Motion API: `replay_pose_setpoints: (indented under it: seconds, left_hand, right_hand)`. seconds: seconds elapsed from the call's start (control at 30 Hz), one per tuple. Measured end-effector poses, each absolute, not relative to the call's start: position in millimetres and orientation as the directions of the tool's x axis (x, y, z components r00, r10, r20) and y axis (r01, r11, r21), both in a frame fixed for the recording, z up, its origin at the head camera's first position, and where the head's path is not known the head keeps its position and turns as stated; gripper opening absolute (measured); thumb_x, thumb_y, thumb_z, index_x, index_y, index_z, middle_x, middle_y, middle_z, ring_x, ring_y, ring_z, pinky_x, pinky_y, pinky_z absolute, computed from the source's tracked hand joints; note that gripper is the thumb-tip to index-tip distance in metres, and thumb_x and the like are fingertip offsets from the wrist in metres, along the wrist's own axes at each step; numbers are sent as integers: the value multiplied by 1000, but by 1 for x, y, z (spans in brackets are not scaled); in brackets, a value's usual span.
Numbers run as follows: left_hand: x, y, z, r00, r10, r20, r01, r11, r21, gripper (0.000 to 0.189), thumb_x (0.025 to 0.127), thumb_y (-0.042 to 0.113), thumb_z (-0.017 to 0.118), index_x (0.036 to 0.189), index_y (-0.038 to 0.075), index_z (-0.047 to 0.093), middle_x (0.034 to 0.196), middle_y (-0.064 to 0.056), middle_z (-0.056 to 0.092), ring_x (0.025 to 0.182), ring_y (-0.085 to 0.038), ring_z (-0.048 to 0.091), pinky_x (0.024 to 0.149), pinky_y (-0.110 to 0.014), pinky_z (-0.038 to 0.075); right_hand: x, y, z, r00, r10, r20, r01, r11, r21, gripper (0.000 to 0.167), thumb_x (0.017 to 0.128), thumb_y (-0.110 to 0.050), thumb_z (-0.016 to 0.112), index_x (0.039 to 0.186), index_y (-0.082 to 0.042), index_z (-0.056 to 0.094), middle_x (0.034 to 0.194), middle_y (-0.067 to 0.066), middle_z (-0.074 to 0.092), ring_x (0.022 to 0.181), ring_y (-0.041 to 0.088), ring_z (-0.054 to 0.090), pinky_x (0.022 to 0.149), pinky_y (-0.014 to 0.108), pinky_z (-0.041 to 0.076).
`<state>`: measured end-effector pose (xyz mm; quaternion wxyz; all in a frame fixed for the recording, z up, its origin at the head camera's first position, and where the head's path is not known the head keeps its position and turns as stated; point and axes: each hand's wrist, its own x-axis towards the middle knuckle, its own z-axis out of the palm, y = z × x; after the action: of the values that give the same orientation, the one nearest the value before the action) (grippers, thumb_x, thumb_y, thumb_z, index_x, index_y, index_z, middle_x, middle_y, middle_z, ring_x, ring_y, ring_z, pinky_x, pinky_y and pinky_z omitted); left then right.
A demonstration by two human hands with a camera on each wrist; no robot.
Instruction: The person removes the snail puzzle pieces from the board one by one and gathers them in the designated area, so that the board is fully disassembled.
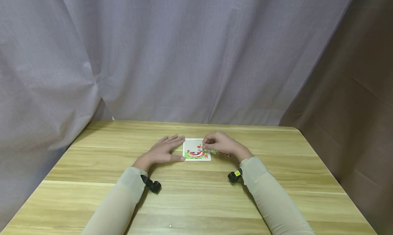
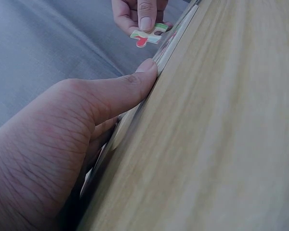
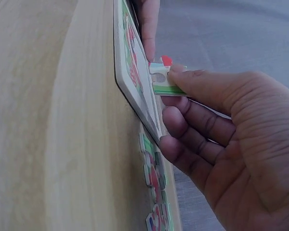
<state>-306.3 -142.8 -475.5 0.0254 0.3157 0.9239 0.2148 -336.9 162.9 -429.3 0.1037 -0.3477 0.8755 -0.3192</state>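
Note:
A white-framed jigsaw board [image 1: 198, 160] lies flat on the table, its near part filled with red, green and blue pieces and its far part bare. My left hand [image 1: 164, 150] rests along the board's left side with fingers spread, the thumb touching the near left corner. Over the right part of the board, my right hand [image 1: 221, 143] pinches a puzzle piece [image 3: 166, 86] between thumb and fingers. That piece is pale with a green edge and a red knob; it shows in the left wrist view too, held above the board.
Loose puzzle pieces [image 3: 154, 180] lie just right of the board, partly hidden under the right hand in the head view. The wooden table [image 1: 196, 201] ends at a grey curtain [image 1: 184, 57] behind. A tiny pale speck [image 1: 170, 225] lies near the front.

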Motion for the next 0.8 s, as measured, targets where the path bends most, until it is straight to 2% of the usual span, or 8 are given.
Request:
replay_pose_setpoints:
  seconds: [0.43, 0.67, 0.8]
  left_hand:
    - [-306, -143, -476, -802, 591, 85, 570, 715, 404, 92, 88, 69, 60, 160, 21, 28, 165, 5, 24, 153, -23, 15, 124, -49, 5]
    - [-307, -144, -476, -801, 592, 90, 573, 715, 400, 92, 88, 69, 59, 160, 21, 29, 165, 4, 24, 153, -24, 16, 124, -50, 6]
    - [-305, -143, -477, -798, 594, 98, 576, 707, 410, 92, 88, 69, 59, 160, 20, 30, 165, 3, 25, 153, -25, 16, 124, -51, 6]
  right_hand:
    - [-338, 163, -430, -743, -665, 72, -536, 527, -659, 6, 96, -24, 70, 97, -20, 74, 90, -8, 73, 80, 14, 64, 72, 32, 56]
    - [-335, 163, -426, -703, -695, 150, -589, 452, -670, 6, 92, -21, 75, 95, -16, 75, 90, -6, 73, 86, 14, 67, 84, 33, 57]
    - [-333, 166, -425, -693, -701, 169, -597, 425, -680, 7, 92, -23, 75, 94, -16, 75, 89, -5, 73, 86, 15, 67, 86, 36, 57]
